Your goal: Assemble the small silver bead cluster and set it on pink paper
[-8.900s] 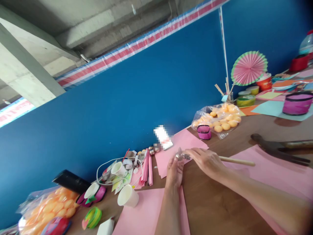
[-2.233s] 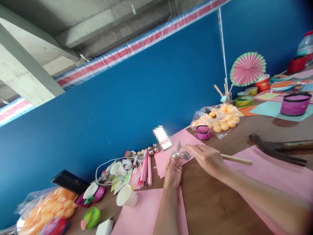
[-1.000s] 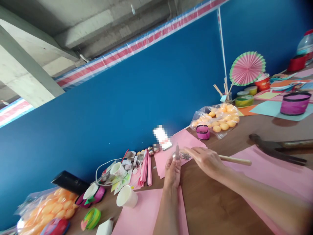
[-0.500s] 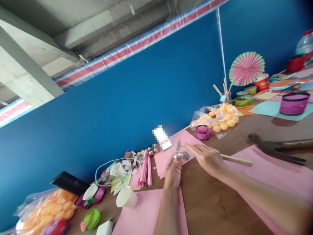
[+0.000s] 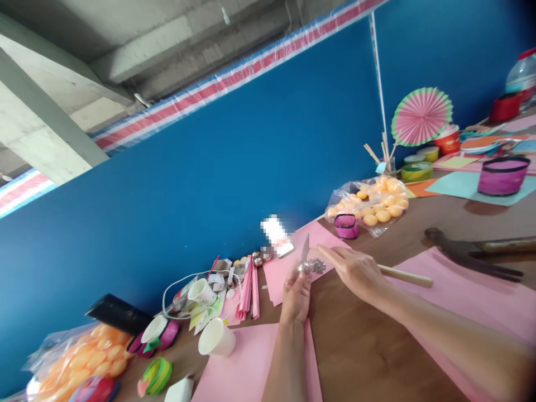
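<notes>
Two hands [image 5: 355,272] hold one hammer [image 5: 405,276], one silver ball [image 5: 304,267].

There are two hammers [image 5: 405,276], two plastic bags [image 5: 345,194], one fan [image 5: 422,116].

- Shiny silver ball [image 5: 304,267]: held in the left grip [image 5: 296,296].
- Bumpy silver clump [image 5: 319,266]: just beside the ball.
- Pale-wood-handled, grey-metal-headed hammer [image 5: 405,276]: slanted in the right grip [image 5: 355,273], head at the ball, contact unclear.
</notes>
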Motion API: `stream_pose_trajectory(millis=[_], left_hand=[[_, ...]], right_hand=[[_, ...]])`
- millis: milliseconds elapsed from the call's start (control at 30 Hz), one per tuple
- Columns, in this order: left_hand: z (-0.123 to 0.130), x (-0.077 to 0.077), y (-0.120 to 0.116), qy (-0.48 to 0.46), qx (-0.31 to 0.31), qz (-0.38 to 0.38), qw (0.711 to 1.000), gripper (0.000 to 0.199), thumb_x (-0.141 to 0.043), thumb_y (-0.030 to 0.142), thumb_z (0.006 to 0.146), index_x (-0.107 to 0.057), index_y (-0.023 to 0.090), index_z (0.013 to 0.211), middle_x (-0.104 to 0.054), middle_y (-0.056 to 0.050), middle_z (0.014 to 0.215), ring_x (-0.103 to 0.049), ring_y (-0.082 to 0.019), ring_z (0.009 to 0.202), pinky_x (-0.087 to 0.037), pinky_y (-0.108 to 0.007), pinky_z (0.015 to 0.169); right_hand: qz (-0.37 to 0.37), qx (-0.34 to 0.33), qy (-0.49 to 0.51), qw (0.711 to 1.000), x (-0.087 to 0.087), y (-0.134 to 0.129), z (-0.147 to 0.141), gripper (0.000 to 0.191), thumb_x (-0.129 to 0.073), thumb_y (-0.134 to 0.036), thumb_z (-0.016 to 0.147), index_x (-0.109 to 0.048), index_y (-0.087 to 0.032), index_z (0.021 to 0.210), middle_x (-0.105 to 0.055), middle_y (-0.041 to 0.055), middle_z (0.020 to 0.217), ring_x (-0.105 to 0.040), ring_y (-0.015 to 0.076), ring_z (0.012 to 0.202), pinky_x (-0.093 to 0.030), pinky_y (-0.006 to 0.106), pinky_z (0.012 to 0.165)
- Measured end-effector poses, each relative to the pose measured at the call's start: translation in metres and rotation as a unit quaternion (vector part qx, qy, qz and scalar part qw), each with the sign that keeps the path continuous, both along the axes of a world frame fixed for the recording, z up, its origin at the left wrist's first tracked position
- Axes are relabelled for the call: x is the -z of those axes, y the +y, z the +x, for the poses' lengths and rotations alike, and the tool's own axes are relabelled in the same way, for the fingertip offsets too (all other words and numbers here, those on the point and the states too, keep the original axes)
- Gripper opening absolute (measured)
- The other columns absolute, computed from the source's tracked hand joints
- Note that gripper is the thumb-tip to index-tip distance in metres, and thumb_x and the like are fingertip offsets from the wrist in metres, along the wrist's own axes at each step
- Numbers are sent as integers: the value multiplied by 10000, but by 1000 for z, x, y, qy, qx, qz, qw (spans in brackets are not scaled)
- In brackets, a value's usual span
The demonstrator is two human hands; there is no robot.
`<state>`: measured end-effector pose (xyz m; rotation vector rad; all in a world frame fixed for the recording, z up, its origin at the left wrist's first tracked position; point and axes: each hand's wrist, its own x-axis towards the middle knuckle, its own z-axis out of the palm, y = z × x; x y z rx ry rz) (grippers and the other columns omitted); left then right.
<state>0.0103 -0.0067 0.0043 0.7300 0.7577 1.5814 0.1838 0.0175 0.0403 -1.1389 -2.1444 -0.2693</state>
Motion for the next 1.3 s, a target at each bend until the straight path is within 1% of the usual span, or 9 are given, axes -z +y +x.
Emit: stream_pose_trajectory(millis=[100,200,267,433,700,867,1067,1233,1300], left_hand=[[1,-1,-1,12,14,2,1000,392,-638,169,704,-589,184,1093,-647,-73,1011,-579,-164,983,-339,-325,973],[1,-2,-1,6,11,5,1000,366,-634,170,709,-602,187,1073,-645,-70,1022,-578,-161,983,-342,-318,969],[1,-3,-2,3,7,7,1000,346,-634,164,709,-613,186,1054,-645,-68,1025,-577,-158,985,-347,-310,964],[2,-6,-3,11,24,4,1000,327,-645,170,699,-624,163,1025,-654,-75,992,-587,-167,966,-357,-317,962],[-1,-2,-1,-1,-19,-12,1000,380,-652,183,690,-585,167,1064,-635,-83,1027,-594,-164,958,-414,-278,911],[-2,0,-1,-18,-9,-10,1000,302,-640,193,709,-604,146,1005,-642,-82,1003,-600,-167,951,-421,-277,912],[-4,3,1,-33,-16,-27,999,235,-643,203,709,-621,138,934,-646,-78,995,-599,-180,961,-435,-265,895],[-4,3,1,-29,-14,-16,999,249,-649,191,703,-612,152,947,-654,-66,965,-617,-157,911,-445,-256,872],[-4,3,1,-31,-21,-21,999,231,-650,198,703,-619,153,928,-656,-64,961,-615,-160,920,-446,-251,874]], right_hand=[[-14,-14,-18,1000,1,0,-1,511,-433,-97,808,-371,-283,1281,-616,1,835,-560,124,723,-369,216,560],[-7,9,0,1000,2,-1,-1,481,-423,-119,830,-370,-272,1283,-614,8,891,-561,128,749,-383,228,605],[-6,19,9,1000,2,-1,-1,474,-412,-129,841,-361,-272,1290,-613,9,899,-562,128,754,-383,227,599],[-15,-6,-12,1000,2,1,0,506,-421,-105,822,-358,-288,1289,-614,0,837,-563,121,720,-374,214,565],[38,16,29,999,2,1,0,414,-404,-149,855,-425,-251,1256,-629,33,871,-570,126,742,-391,207,595],[31,-24,11,999,4,-1,-3,446,-418,-98,828,-434,-263,1242,-635,21,834,-569,113,700,-388,200,581],[38,-3,25,999,-1,-1,0,412,-405,-116,845,-444,-243,1235,-637,31,869,-576,121,732,-390,201,598],[52,-43,6,998,4,-2,-4,440,-442,-78,807,-466,-236,1217,-642,35,845,-572,121,731,-394,202,607],[49,-40,13,998,5,-2,-5,431,-437,-88,817,-467,-244,1218,-641,33,851,-573,119,736,-398,205,618]])
